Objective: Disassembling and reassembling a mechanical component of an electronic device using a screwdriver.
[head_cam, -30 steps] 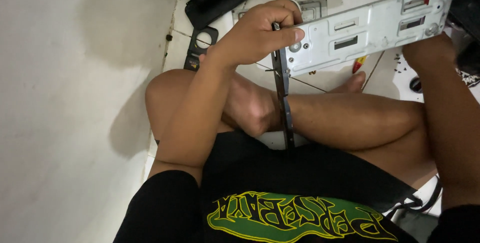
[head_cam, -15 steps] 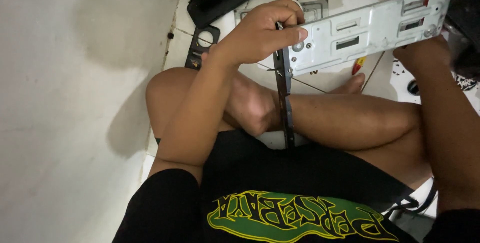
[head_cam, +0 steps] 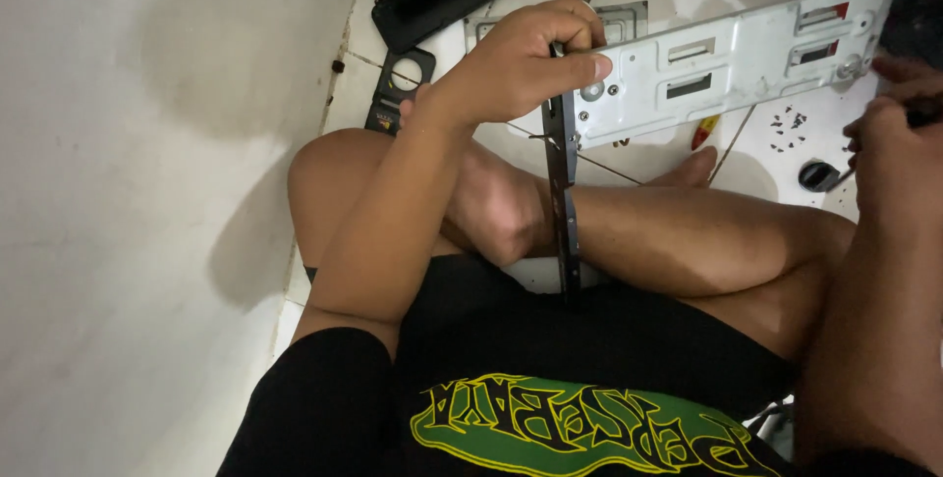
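Barely shifted since before, left hand (head_cam: 521, 69) clamps the near end of the metal bracket (head_cam: 732, 59), its long axis running rightward to the right hand (head_cam: 899, 138), closed on a thin dark tool; loose screws (head_cam: 786, 123) lie between them.

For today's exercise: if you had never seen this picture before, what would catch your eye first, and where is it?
First, the left hand at top centre, gripping the corner of a pale metal chassis panel that stretches to the upper right above the crossed bare legs. Next, the right hand at the right edge, by the panel's far end. Small dark screws lie scattered on the white tiled floor below it.
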